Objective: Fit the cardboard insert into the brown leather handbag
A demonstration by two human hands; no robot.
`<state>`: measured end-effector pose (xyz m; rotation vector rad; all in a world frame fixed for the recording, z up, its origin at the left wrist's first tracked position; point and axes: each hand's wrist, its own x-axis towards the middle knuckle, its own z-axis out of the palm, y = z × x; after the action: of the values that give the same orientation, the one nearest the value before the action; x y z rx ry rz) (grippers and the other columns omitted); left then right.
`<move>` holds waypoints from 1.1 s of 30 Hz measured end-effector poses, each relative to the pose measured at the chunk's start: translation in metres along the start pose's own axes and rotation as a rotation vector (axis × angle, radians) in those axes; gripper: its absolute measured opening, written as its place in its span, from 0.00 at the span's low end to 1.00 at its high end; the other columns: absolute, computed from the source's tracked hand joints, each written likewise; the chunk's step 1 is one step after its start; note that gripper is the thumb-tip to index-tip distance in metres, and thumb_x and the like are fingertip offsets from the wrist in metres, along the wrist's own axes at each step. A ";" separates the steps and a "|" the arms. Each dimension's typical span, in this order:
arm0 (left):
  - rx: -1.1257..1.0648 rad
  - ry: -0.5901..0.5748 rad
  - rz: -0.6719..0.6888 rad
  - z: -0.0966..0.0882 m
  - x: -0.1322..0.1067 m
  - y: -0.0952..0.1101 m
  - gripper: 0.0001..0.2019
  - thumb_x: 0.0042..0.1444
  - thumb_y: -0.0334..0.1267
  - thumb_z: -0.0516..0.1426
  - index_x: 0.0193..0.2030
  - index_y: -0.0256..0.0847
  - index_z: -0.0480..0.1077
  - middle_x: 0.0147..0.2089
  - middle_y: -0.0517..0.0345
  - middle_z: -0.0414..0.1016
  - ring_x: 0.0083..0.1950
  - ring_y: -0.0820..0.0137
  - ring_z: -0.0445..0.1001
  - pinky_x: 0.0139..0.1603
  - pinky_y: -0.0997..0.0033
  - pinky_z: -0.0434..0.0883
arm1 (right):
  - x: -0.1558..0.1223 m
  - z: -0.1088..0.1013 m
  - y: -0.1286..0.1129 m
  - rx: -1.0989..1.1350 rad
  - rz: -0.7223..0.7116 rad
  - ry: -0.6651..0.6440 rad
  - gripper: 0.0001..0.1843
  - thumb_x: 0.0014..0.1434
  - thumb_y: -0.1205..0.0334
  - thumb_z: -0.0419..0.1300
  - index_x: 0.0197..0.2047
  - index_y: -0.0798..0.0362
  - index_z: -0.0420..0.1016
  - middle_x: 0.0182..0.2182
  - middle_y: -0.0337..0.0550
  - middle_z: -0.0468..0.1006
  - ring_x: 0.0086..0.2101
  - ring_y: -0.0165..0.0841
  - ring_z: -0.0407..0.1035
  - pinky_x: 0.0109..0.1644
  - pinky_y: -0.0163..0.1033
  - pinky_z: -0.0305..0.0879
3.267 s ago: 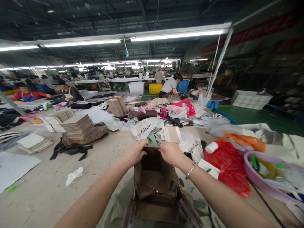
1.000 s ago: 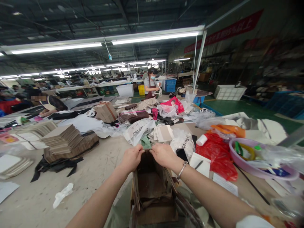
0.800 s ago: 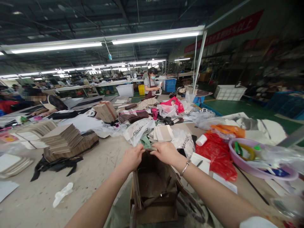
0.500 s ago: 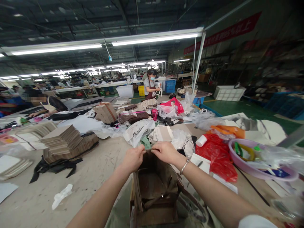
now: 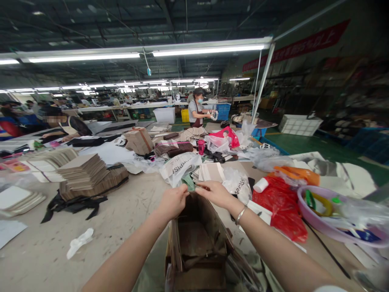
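Note:
In front of me stands a brown bag (image 5: 197, 239) with its mouth open towards me and its inside showing. My left hand (image 5: 174, 202) is closed in a pinch at the bag's far rim. Just right of it, my right hand (image 5: 216, 195) has its thumb and fingertips at the same rim, with the fingers a little straighter. The two hands are close together but apart. Clear plastic (image 5: 243, 263) lies along the bag's right side. Right behind the fingertips is a piece of green material (image 5: 189, 181).
Stacks of brown panels (image 5: 86, 168) stand on the table at left, near a white scrap (image 5: 79, 242). A red plastic bag (image 5: 279, 202) and a lilac basin (image 5: 331, 223) lie at right. Across the table a co-worker (image 5: 199, 109) handles something white; another person (image 5: 65, 123) bends at far left.
The view has shifted slightly, so the scene sits further right. Both hands stay at the bag's far rim; the right fingers have straightened a little. The co-worker's white item has turned.

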<state>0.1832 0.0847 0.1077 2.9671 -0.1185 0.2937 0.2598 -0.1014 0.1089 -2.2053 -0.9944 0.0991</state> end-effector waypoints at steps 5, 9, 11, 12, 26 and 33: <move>-0.021 0.008 0.015 0.001 0.002 0.001 0.07 0.60 0.36 0.47 0.35 0.42 0.64 0.31 0.56 0.75 0.34 0.67 0.74 0.31 0.72 0.60 | 0.004 0.006 -0.014 -0.217 -0.146 0.017 0.12 0.58 0.56 0.58 0.44 0.48 0.76 0.37 0.40 0.77 0.39 0.32 0.69 0.42 0.33 0.61; -0.164 0.028 0.009 0.001 -0.002 -0.002 0.06 0.59 0.36 0.49 0.36 0.42 0.66 0.33 0.57 0.75 0.36 0.66 0.75 0.36 0.70 0.66 | 0.009 0.012 -0.020 -0.378 -0.123 -0.006 0.11 0.61 0.60 0.54 0.41 0.48 0.77 0.36 0.41 0.77 0.38 0.32 0.69 0.41 0.33 0.60; -0.330 0.055 0.017 -0.001 -0.006 -0.006 0.09 0.56 0.37 0.53 0.44 0.42 0.65 0.43 0.55 0.75 0.43 0.66 0.75 0.43 0.68 0.68 | 0.010 0.012 -0.021 -0.441 -0.100 -0.007 0.11 0.61 0.59 0.53 0.40 0.49 0.77 0.35 0.42 0.77 0.38 0.33 0.69 0.40 0.34 0.60; -0.414 0.076 0.016 -0.003 -0.008 -0.009 0.18 0.53 0.38 0.56 0.51 0.42 0.61 0.50 0.53 0.73 0.47 0.65 0.74 0.47 0.67 0.68 | 0.010 0.012 -0.021 -0.465 -0.086 -0.003 0.12 0.61 0.59 0.53 0.39 0.50 0.77 0.35 0.43 0.76 0.37 0.33 0.69 0.39 0.34 0.60; -0.343 -0.170 -0.104 -0.014 -0.003 -0.039 0.15 0.50 0.28 0.54 0.44 0.43 0.72 0.41 0.59 0.78 0.43 0.68 0.74 0.44 0.72 0.67 | 0.008 0.013 -0.023 -0.495 -0.112 0.031 0.12 0.62 0.60 0.51 0.35 0.51 0.76 0.33 0.42 0.75 0.36 0.33 0.68 0.38 0.34 0.59; -0.197 -0.084 -0.084 -0.006 0.003 -0.035 0.15 0.50 0.40 0.59 0.46 0.47 0.74 0.46 0.56 0.78 0.47 0.61 0.74 0.47 0.66 0.68 | 0.010 0.013 -0.022 -0.492 -0.128 0.045 0.11 0.61 0.60 0.52 0.35 0.50 0.76 0.33 0.41 0.75 0.35 0.33 0.68 0.36 0.34 0.58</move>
<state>0.1885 0.1196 0.1087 2.7803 -0.0310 0.1373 0.2483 -0.0772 0.1150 -2.5562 -1.2320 -0.2820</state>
